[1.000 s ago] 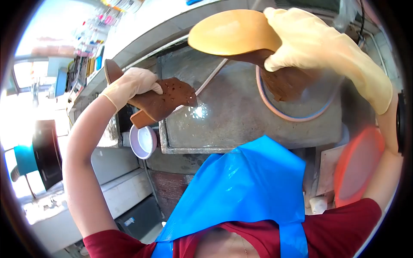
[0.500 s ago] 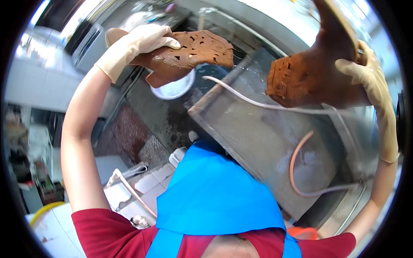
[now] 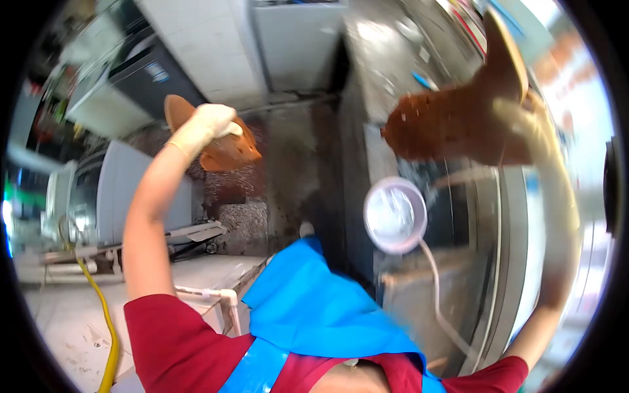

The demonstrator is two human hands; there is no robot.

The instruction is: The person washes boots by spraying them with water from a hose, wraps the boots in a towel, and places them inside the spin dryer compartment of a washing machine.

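Observation:
A brown boot with cut-out holes (image 3: 226,157) hangs from my left hand (image 3: 213,123), whose gloved fingers are closed around it. My right hand (image 3: 527,131), also in a pale glove and blurred by motion, grips a second brown boot (image 3: 452,124), held up on the right side. That boot lies roughly sideways, its foot part pointing left and its shaft opening toward the upper right. Both boots are in the air, well apart from each other. A blue apron (image 3: 314,295) covers my front.
Below the right boot stands a pale round bucket (image 3: 369,219) with something whitish inside. A pale hose (image 3: 436,281) runs down beside it over the basin. On the left are a dark appliance (image 3: 154,75), a white panel (image 3: 128,196) and a yellow hose (image 3: 105,321). Wet floor (image 3: 288,150) lies ahead.
My view has turned to the left, so the bucket and basin now appear further right. Both hands still hold their boots; the left boot has turned and hangs lower in view.

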